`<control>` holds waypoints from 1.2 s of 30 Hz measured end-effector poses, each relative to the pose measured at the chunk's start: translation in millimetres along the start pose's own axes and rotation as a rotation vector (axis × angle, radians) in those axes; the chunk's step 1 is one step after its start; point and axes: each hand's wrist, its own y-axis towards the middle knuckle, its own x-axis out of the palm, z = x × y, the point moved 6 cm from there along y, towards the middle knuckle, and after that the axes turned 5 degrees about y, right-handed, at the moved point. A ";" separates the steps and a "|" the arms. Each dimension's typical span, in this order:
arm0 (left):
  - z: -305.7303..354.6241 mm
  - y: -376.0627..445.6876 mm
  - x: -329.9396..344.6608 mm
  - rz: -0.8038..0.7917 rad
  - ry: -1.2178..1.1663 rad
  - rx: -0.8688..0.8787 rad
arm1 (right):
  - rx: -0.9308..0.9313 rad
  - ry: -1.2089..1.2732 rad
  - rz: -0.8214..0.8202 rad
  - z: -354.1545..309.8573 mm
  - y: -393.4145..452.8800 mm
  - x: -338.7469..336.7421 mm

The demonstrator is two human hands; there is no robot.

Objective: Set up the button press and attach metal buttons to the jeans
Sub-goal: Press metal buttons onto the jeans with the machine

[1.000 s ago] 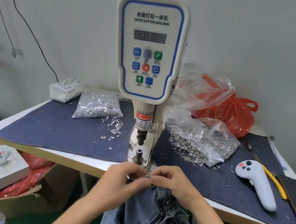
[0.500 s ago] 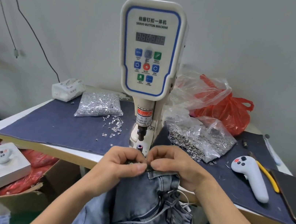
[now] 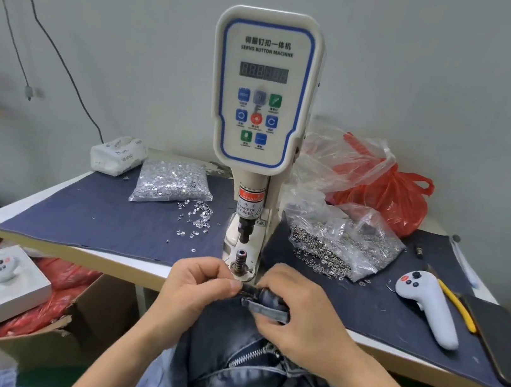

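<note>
A white servo button machine (image 3: 262, 95) stands at the table's front middle, with its black punch above a small lower die (image 3: 240, 259). Blue jeans (image 3: 241, 370) hang in front of the table, zipper open. My left hand (image 3: 196, 294) pinches the waistband edge (image 3: 264, 304) just below the die. My right hand (image 3: 298, 319) grips the same waistband from the right, fingers curled round the denim. A clear bag of silver tacks (image 3: 173, 182) lies left of the machine, with loose tacks (image 3: 195, 220) spilled beside it. A bag of metal buttons (image 3: 339, 242) lies to the right.
Dark denim cloth (image 3: 94, 219) covers the table. A white handheld controller (image 3: 429, 305), yellow pliers (image 3: 459, 306) and a dark phone (image 3: 500, 342) lie at the right. A red plastic bag (image 3: 389, 200) sits behind. A tissue pack (image 3: 119, 154) rests at back left. Cardboard box (image 3: 89, 321) below left.
Both hands with the waistband rose toward the lower die, then stayed just below it, and the right hand closed further round the denim. The view shifted slightly.
</note>
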 end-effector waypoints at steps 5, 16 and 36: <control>-19.1 4.0 2.1 -0.046 0.255 0.045 | 0.316 0.450 -0.027 24.3 -5.2 2.0; -26.2 3.8 -0.1 0.029 0.072 0.098 | 0.498 0.390 -0.250 34.8 6.9 11.1; -89.7 62.8 -27.7 0.258 -0.037 -0.306 | 0.711 0.892 0.062 125.6 67.5 29.4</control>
